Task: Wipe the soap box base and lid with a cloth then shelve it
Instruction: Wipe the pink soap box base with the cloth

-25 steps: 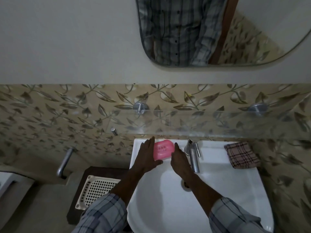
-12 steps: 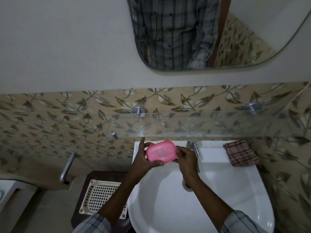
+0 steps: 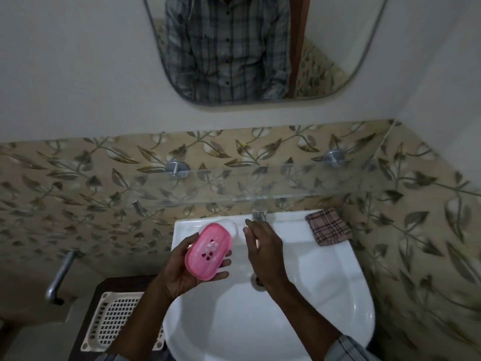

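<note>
The left hand (image 3: pixel 187 272) has its grip round the soap box (image 3: pixel 208 250) above the sink (image 3: pixel 325 269); the right hand (image 3: pixel 263 251) hangs released. Held one-handed, the box might slip.

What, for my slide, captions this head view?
At the sink, left hand holds pink soap box; right hand open; checked cloth lies on the rim.

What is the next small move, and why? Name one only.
Probably the right hand should reach for the folded checked cloth on the right rim of the white basin: the left hand holds the pink plastic soap box, the right is free, and the cloth lies untouched.
</note>
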Available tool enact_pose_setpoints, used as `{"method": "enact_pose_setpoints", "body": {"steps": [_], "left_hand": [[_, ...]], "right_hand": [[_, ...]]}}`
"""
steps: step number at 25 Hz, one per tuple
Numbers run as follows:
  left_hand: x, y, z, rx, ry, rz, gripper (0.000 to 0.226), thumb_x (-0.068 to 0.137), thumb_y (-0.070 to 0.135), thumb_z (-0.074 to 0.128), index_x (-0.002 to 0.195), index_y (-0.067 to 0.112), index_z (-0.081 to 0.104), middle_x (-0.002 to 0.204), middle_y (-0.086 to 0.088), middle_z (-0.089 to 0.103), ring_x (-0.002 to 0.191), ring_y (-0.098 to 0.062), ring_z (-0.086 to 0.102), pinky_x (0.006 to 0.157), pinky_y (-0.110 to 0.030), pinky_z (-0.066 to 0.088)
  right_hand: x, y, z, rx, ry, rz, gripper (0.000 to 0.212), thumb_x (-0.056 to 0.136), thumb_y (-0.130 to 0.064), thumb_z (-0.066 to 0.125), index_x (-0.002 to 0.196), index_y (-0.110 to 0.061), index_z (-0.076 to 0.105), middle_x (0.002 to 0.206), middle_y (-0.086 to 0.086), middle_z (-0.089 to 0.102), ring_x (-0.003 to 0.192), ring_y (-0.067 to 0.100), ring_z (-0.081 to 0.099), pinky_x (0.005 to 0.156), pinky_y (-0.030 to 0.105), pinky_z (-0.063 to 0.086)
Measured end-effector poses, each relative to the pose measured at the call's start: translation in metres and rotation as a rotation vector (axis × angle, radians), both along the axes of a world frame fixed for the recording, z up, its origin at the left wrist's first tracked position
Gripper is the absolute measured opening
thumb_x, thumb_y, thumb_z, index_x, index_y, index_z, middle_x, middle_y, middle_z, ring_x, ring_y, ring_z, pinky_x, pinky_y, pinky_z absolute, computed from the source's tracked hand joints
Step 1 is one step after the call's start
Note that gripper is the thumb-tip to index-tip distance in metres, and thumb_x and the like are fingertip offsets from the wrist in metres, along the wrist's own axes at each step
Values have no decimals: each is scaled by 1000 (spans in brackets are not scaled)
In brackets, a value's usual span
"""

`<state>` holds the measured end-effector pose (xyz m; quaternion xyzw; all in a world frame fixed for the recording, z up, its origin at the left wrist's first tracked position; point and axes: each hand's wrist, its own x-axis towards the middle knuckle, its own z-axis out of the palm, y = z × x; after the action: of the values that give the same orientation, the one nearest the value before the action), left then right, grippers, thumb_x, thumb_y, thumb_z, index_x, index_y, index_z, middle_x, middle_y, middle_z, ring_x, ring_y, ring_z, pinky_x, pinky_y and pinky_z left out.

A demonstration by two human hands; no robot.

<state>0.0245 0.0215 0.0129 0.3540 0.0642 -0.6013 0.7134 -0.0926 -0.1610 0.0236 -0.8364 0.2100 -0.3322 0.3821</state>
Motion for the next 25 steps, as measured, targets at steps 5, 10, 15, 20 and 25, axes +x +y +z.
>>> {"method": "enact_pose_setpoints", "body": {"steps": [5,10,15,20,25], "left_hand": [[-12,8,-18,73,6,28,71,82,40,54,132,-10,56,128,-33,58,108,-47,61,102,-59,42],[-26,10,-27,91,84,89,70,82,39,50,131,-10,53,122,-33,57,107,-47,57,103,-59,38],[-28,-1,-16,165,61,163,68,88,43,51,131,-9,52,118,-33,57,101,-45,58,98,-57,42],[-33,-17,3,194,34,88,70,90,49,50,130,-8,53,115,-31,58,97,-42,58,92,-54,48],[-32,-40,23,259,-92,-55,59,83,46,61,116,-4,64,105,-27,65,91,-38,64,87,-50,51]], "right_hand": [[-51,-113,-40,-221,446,-208,58,88,-9,64,141,2,45,144,25,46,136,39,41,114,42,33],[-71,-199,-95,-542,838,19,93,77,-30,79,149,-1,29,152,13,31,132,41,49,105,50,47],[-58,-205,-74,-238,504,12,32,101,-14,49,129,-14,63,133,9,64,118,24,62,94,8,45],[-74,-125,-54,1075,-150,-84,33,81,5,71,113,-4,70,107,15,74,86,26,74,67,30,62],[-59,-18,0,384,-68,160,24,81,-3,77,102,-13,72,102,2,74,96,16,71,80,31,58]]}}
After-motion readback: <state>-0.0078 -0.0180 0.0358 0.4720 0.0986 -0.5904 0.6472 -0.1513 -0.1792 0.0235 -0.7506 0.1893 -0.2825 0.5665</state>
